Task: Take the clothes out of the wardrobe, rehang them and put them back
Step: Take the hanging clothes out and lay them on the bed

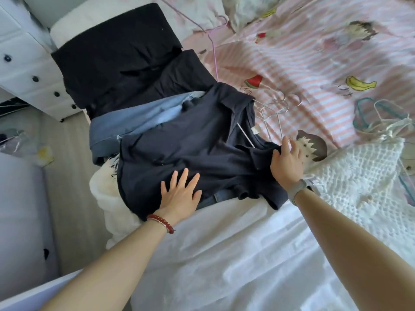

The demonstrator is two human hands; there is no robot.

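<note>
two hands on the clothes pile, well apart from each other. your left hand [180, 194] lies flat with the fingers spread, pressing on the lower part of the dark navy shirt [190, 149], red bead bracelet [161, 222] on that wrist. your right hand [288, 161] is over at the shirt's right edge, thumb and fingers curled onto the fabric so it looks like you're gripping it there, grey watch [299, 189] on that wrist.

the shirt sits on top of the pile near the edge of the bed, spread out and a bit rumpled, with a white hanger [246, 136] poking out of its neck opening. just under it there's a blue garment [134, 122] sticking out to the left, and beyond that black clothes [125, 63] stretching toward the far end of the bed. a strip of jeans [215, 198] peeks out below the shirt's hem, and something white and fluffy [105, 189] hangs off the bed's left side.

a few loose wire hangers [272, 111] lie just beside the shirt's collar on the pink striped sheet [314, 59] with cartoon fruit prints. a pink hanger [213, 41] lies further up, teal ones [368, 113] off to the right. a white knit blanket [359, 171] is right of your right hand, and a white dresser [27, 70] with dark knobs stands on the left.
</note>
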